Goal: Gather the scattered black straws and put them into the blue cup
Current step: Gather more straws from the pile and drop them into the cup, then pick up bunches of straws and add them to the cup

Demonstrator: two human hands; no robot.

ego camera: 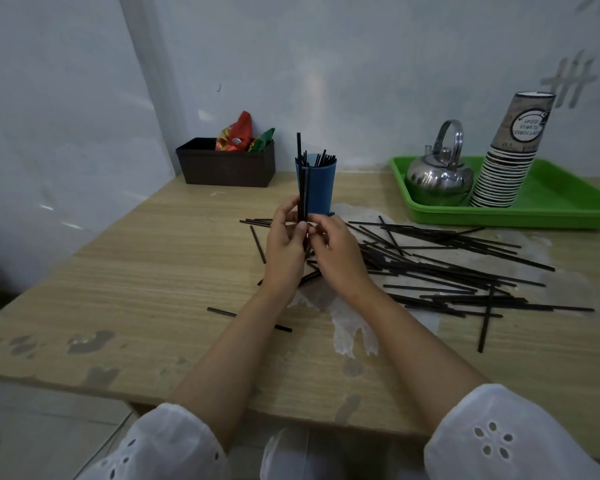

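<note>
A blue cup (321, 188) stands upright near the middle of the wooden table (146, 278), with several black straws sticking out of its top. In front of the cup, my left hand (284, 244) and my right hand (336, 251) together hold a small bundle of black straws (302, 188) upright, its top reaching above the cup's rim. Both hands grip the bundle's lower end, fingers curled round it. A large heap of scattered black straws (458, 268) lies on the table to the right of my hands. One loose straw (257, 239) lies left of my left hand.
A green tray (561, 209) at the back right carries a steel kettle (439, 174) and a tall stack of paper cups (510, 150). A dark box (226, 164) with snack packets stands against the wall. Another straw (220, 311) lies near my left forearm.
</note>
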